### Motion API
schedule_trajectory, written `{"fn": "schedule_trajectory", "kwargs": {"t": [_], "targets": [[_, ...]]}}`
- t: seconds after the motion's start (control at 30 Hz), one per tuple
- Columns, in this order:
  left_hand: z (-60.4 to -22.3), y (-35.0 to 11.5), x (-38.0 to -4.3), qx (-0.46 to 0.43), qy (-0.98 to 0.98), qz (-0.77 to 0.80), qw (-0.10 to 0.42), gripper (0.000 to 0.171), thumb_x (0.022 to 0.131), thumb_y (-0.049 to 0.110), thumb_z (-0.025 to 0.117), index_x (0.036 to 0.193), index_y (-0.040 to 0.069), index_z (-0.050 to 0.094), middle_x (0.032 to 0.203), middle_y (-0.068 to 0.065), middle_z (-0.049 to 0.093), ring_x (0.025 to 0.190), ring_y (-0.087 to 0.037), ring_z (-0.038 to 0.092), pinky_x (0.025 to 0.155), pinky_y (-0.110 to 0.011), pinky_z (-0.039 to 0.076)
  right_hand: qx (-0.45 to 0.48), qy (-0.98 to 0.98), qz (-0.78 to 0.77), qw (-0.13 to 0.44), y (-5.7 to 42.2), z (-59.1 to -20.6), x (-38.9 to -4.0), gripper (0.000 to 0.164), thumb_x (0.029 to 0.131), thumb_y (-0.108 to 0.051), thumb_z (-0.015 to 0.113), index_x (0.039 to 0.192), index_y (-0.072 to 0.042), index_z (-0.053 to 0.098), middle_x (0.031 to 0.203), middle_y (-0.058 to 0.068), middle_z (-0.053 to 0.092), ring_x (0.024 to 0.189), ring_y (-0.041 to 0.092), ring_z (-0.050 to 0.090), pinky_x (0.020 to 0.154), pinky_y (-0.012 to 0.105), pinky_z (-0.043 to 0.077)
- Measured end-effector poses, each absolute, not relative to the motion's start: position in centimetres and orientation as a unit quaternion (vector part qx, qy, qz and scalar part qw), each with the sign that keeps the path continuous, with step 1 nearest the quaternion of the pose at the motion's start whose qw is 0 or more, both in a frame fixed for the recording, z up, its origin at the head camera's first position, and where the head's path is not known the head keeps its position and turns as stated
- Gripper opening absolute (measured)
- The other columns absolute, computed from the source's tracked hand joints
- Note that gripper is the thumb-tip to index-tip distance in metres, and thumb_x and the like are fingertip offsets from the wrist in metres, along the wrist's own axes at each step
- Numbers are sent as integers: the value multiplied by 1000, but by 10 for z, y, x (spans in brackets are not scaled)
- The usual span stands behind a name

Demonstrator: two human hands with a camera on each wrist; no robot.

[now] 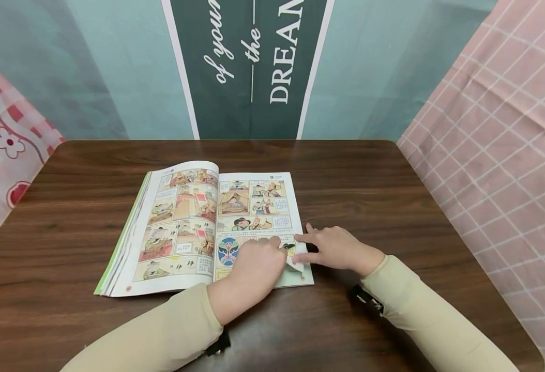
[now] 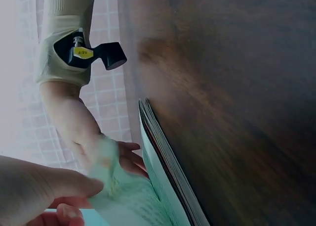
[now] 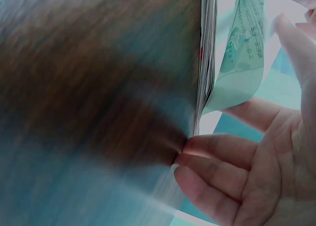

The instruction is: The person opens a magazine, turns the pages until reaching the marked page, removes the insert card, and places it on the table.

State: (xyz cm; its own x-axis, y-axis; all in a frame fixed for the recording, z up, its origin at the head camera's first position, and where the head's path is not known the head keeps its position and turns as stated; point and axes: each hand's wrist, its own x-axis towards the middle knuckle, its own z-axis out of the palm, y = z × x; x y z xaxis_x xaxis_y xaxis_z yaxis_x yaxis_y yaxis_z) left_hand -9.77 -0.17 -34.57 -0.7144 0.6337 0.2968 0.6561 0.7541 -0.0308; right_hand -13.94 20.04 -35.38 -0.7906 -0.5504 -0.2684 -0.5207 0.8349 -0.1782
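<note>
An open comic book point(image 1: 255, 223) with colour panels lies on the wooden table. My left hand point(image 1: 258, 263) reaches over its right-hand page, and in the left wrist view its thumb and fingers pinch the outer part of a lifted page point(image 2: 131, 201). That page curls away from the stack beneath. To its right is my right hand point(image 1: 335, 249), fingers spread at the book's outer edge. In the right wrist view, fingertips point(image 3: 197, 144) touch the page stack's edge, and one finger lies partly behind the curled page. The thumb stands apart from the other fingers.
The dark brown table point(image 1: 379, 191) extends around the book. A teal curtain with white lettering point(image 1: 254, 51) hangs behind, with a pink checked cloth point(image 1: 510, 134) at right and a flowered cloth point(image 1: 9, 139) at left. Black wrist mounts point(image 1: 367, 300) sit under the sleeves.
</note>
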Motion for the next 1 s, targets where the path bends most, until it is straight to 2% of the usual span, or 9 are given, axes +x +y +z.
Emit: {"fn": "schedule_trajectory", "kwargs": {"t": [0.13, 0.27, 0.37, 0.47, 0.57, 0.67, 0.77, 0.83, 1.0], "targets": [[-344, -4, -99, -340, -927, -78, 138, 15, 77, 9, 65, 64, 16, 66, 64, 2, 51, 49, -13, 51, 40, -29, 38, -266, 943, -94, 177, 207, -352, -142, 52, 100, -39, 36, 139, -4, 43, 117, 24, 58, 96, 31, 62, 82, 45, 46], [-341, -7, -100, -324, -928, -135, 123, 22, 79, 13, 64, 58, 15, 60, 59, 4, 45, 45, -13, 48, 38, -29, 34, -246, 943, -124, 187, 215, -353, -147, 54, 101, -25, 35, 145, 4, 22, 119, 20, 59, 96, 29, 62, 85, 46, 45], [-339, -10, -100, -311, -930, -153, 118, 23, 81, 15, 63, 58, 15, 59, 60, 5, 44, 45, -12, 46, 39, -29, 32, -237, 945, -121, 192, 218, -355, -149, 55, 99, -23, 39, 144, 5, 24, 125, 17, 56, 95, 26, 62, 84, 45, 45], [-336, -12, -99, -306, -932, -158, 117, 22, 82, 16, 64, 60, 15, 61, 60, 5, 44, 46, -13, 46, 39, -29, 33, -246, 945, -107, 186, 219, -356, -149, 55, 97, -28, 46, 141, 4, 34, 91, 16, 67, 70, 17, 60, 72, 41, 47], [-334, -16, -99, -298, -932, -164, 124, 19, 82, 17, 64, 62, 15, 63, 61, 5, 44, 47, -13, 47, 39, -30, 34, -265, 944, -98, 173, 218, -357, -147, 62, 93, -40, 54, 137, 2, 42, 66, 9, 60, 50, 9, 45, 58, 33, 44], [-332, -23, -97, -288, -930, -174, 145, 18, 81, 16, 65, 63, 15, 63, 60, 6, 43, 47, -12, 47, 40, -30, 35, -287, 939, -90, 165, 216, -357, -144, 75, 84, -53, 60, 136, -1, 45, 95, 20, 66, 49, 10, 46, 55, 30, 43], [-329, -33, -95, -280, -924, -193, 176, 15, 78, 13, 66, 63, 15, 64, 60, 6, 45, 48, -12, 48, 41, -29, 36, -300, 937, -72, 163, 214, -357, -140, 83, 76, -63, 61, 136, -7, 48, 132, 24, 47, 62, 19, 59, 61, 33, 47], [-327, -40, -94, -277, -918, -203, 196, 13, 77, 12, 67, 65, 15, 66, 60, 6, 48, 48, -12, 51, 41, -29, 37, -299, 938, -55, 166, 212, -357, -138, 85, 73, -67, 60, 136, -10, 48, 134, 25, 44, 70, 25, 63, 66, 36, 48], [-319, -62, -90, -259, -916, -222, 212, 4, 78, 14, 72, 73, 13, 72, 63, 6, 55, 50, -13, 55, 41, -28, 37, -288, 939, -33, 182, 207, -356, -133, 91, 69, -70, 61, 139, -14, 45, 138, 27, 38, 52, 18, 53, 64, 35, 46]]}}
